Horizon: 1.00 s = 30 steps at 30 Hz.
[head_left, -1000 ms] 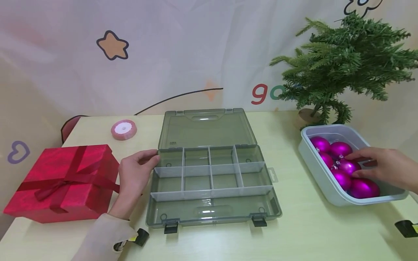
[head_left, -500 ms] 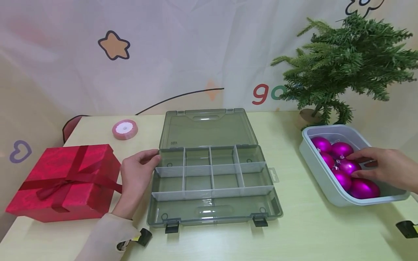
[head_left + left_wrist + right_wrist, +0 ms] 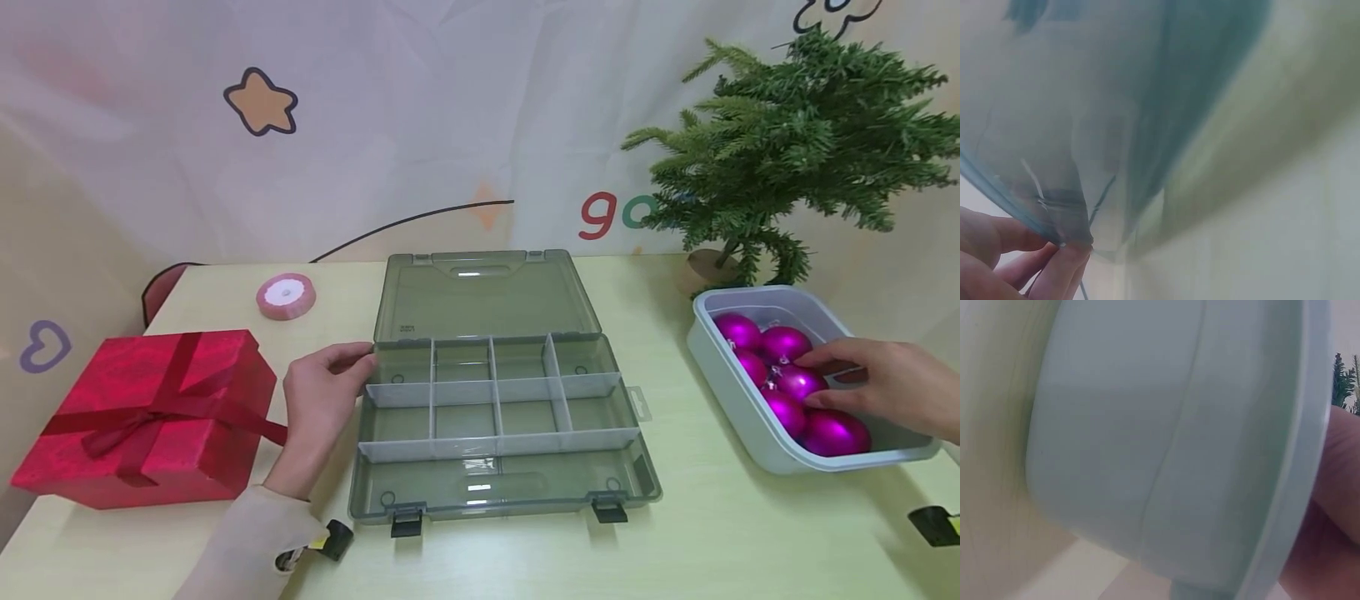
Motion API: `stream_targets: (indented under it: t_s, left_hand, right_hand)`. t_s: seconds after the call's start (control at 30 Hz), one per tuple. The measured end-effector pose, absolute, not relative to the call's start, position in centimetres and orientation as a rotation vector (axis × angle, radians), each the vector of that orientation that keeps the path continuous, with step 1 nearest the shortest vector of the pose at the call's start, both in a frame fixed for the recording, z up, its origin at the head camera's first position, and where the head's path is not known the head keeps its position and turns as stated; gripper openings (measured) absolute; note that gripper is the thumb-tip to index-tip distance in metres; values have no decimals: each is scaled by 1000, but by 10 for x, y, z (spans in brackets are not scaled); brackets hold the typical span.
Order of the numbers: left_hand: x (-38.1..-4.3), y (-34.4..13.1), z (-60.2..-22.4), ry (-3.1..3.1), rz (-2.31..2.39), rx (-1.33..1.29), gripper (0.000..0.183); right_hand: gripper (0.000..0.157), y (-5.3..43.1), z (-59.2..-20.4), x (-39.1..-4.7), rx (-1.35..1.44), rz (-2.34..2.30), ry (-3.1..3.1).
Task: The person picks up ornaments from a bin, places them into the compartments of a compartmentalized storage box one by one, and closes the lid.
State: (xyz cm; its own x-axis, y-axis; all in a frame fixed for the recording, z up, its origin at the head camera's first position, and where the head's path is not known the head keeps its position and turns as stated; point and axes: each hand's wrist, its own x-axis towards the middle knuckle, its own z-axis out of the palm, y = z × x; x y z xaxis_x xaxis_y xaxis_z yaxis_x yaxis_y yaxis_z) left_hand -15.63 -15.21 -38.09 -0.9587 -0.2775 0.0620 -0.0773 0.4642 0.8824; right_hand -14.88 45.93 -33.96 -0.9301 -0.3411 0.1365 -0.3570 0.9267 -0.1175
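A transparent grey compartment box lies with its lid folded back in the middle of the table. My left hand pinches its left wall near the hinge corner; in the left wrist view the fingertips meet at its rim. On the right, a pale blue-grey plastic tub holds several shiny magenta Christmas baubles. My right hand reaches into this tub, thumb and fingers either side of one bauble. In the right wrist view the tub's wall hides most of that hand.
A red gift box with a ribbon bow sits at the left, close to my left forearm. Behind it lies a roll of pink ribbon. A small artificial Christmas tree stands behind the tub, and a printed cloth hangs at the back.
The compartment box has slid slightly to the right, with my left hand moving along at its edge. My right hand stays at the same bauble in the tub.
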Motion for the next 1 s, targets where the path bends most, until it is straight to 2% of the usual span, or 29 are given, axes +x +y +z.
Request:
stream_targets:
  t_s: [0.23, 0.67, 0.83, 1.0]
  left_hand:
    - [-156, -151, -380, -2501, -1508, 328, 27]
    - [-156, -148, -380, -2464, -1604, 381, 28]
    - [-157, -148, -380, -2461, -1621, 384, 28]
    - [-159, -147, -382, -2443, -1672, 367, 29]
  right_hand:
    - [36, 454, -336, -150, 536, 220, -2977]
    - [47, 447, -329, -150, 483, 338, -3003]
    - [50, 441, -315, -148, 441, 484, -2922]
    - [51, 412, -293, -139, 407, 613, -2808]
